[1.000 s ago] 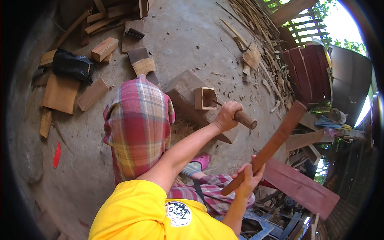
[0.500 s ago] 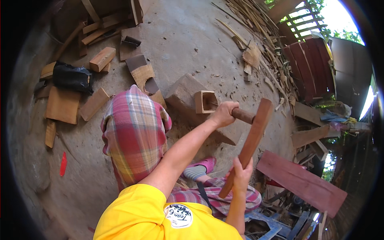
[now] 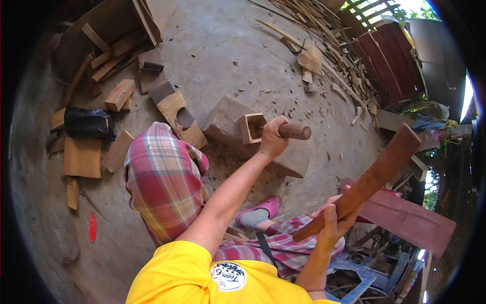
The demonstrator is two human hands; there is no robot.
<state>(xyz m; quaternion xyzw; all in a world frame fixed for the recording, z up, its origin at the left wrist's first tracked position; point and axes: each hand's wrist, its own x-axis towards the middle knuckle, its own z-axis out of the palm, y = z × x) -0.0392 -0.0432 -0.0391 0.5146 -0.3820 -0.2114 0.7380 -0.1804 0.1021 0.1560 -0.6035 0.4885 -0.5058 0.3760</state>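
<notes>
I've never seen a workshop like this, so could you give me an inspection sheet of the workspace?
Surface: grey floor, scattered wood chips
Job's things: hollow wooden box on a large block; wooden tool handle; brown wooden bar
Clutter: wood offcuts, black plastic, red scrap, thin wood strips
Hands: left hand grips the tool handle; right hand holds the wooden bar
Cables: nothing clearly seen
Surroundings: blue metal frame, reddish board, dark-red panel

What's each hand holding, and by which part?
Left hand: a wooden tool handle, by the end nearer the wooden box. Right hand: a wooden bar, near its lower end.
</notes>
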